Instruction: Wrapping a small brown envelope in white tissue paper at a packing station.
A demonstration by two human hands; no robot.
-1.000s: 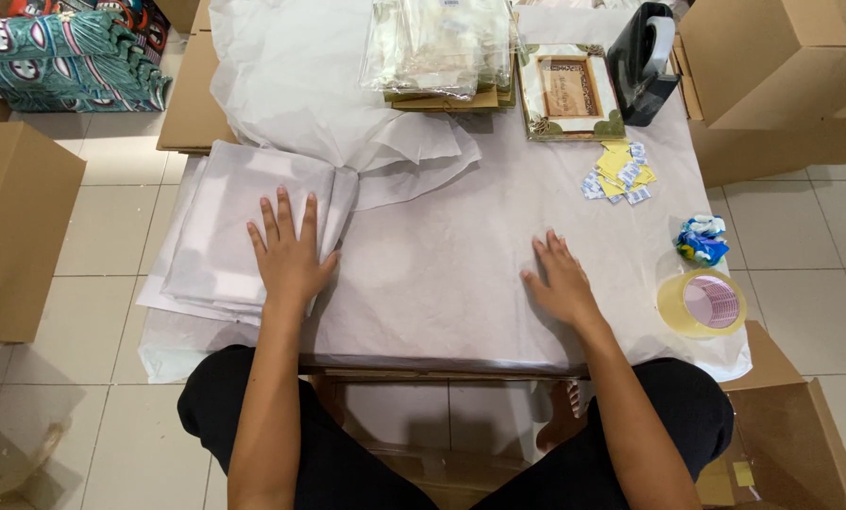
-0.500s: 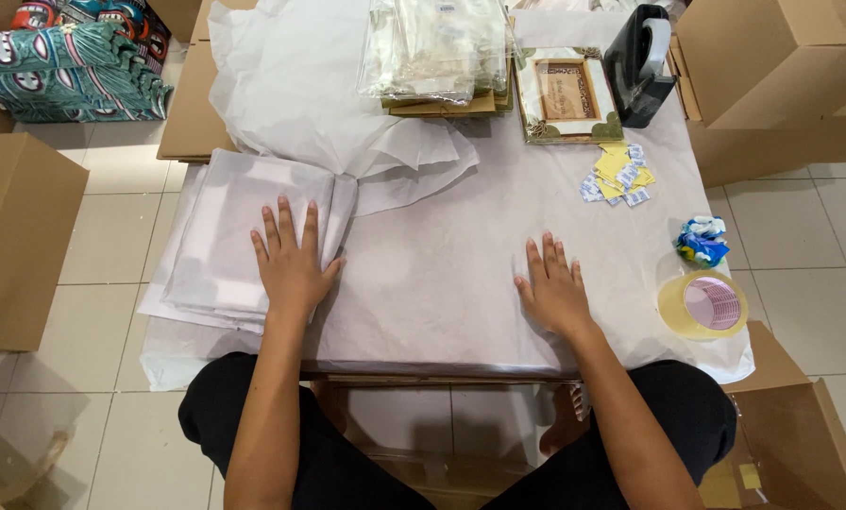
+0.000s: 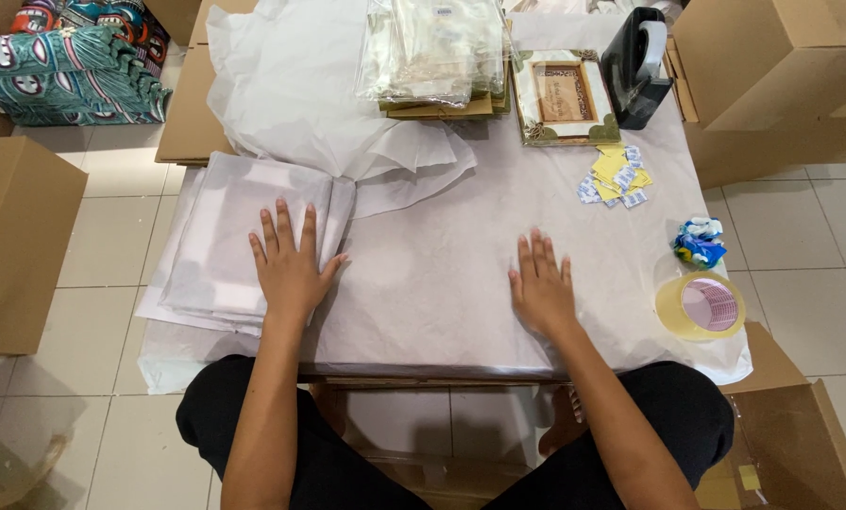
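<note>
Across mid-frame: bench point(image 3: 631, 203) under a spread tissue sheet point(image 3: 432, 274). Lower left: folded tissue stack point(image 3: 225, 236) beneath left hand point(image 3: 291, 269). Centre right: right hand point(image 3: 541, 293) smoothing. Each grip released, flat. Likely laying out wrapping; next calls for an item centred.

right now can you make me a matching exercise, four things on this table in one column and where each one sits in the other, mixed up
Things:
1. tape roll
2. picture frame
3. folded tissue paper stack
4. black tape dispenser

Places:
A. under the left hand
B. far edge, right of the picture frame
C. near right corner, right of the right hand
D. far side, beside the clear plastic bags

Pairs: 1-C, 2-D, 3-A, 4-B
</note>
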